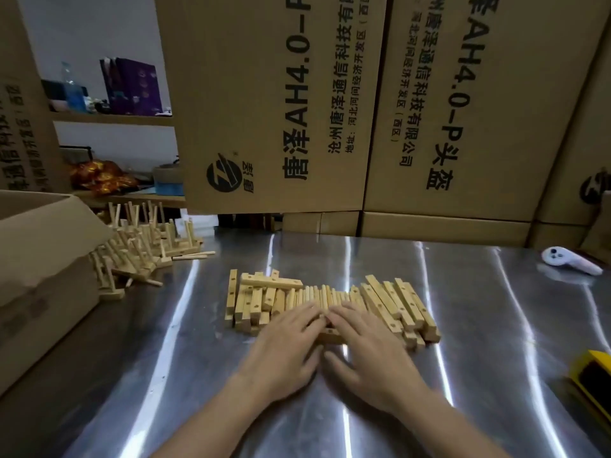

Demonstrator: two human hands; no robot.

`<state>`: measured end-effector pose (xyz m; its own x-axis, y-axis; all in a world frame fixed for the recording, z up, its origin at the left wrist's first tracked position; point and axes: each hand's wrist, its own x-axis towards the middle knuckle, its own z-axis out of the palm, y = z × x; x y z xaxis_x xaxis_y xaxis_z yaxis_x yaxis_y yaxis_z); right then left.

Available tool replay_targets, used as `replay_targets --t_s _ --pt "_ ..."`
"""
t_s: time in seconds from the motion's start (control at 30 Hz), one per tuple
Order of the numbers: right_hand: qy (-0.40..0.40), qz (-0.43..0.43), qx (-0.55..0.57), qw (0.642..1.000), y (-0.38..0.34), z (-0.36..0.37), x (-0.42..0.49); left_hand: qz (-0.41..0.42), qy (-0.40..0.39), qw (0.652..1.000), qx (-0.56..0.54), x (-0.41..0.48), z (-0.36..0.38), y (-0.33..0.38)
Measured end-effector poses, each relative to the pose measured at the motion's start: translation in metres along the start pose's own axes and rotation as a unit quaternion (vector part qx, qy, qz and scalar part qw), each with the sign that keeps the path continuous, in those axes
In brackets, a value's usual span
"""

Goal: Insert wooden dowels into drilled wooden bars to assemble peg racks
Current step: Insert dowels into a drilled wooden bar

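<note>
Left hand and right hand rest flat, fingers straight (gripping nothing), on the drilled bars straight ahead, lengths mostly pointing away.

Packing workshop or storeroom: stacked printed cartons, steel worktable.

- Single head-worn view: it looks forward and steeply down across the shiny steel tabletop, and both forearms enter from the lower edge.
- Close range: the left hand and right hand lie near frame centre, flat on the row of pale drilled wooden bars.
- Wide-angle lens: the tall brown printed cardboard cartons behind the table's far edge lean outward toward the upper corners.
</note>
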<state>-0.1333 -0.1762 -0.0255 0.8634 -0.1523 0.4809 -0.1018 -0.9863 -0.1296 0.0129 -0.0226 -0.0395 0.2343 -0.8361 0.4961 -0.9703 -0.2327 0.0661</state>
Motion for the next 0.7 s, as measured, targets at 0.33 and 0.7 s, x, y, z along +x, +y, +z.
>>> replay_targets --t_s 0.33,0.7 --pt "0.021 0.026 -0.077 0.996 0.032 0.047 0.01 -0.036 0.041 0.998 0.009 0.019 0.035 -0.023" --pt "0.043 0.017 -0.07 0.996 0.032 0.038 0.016 -0.19 0.118 0.971 0.085 0.046 -0.016 -0.073"
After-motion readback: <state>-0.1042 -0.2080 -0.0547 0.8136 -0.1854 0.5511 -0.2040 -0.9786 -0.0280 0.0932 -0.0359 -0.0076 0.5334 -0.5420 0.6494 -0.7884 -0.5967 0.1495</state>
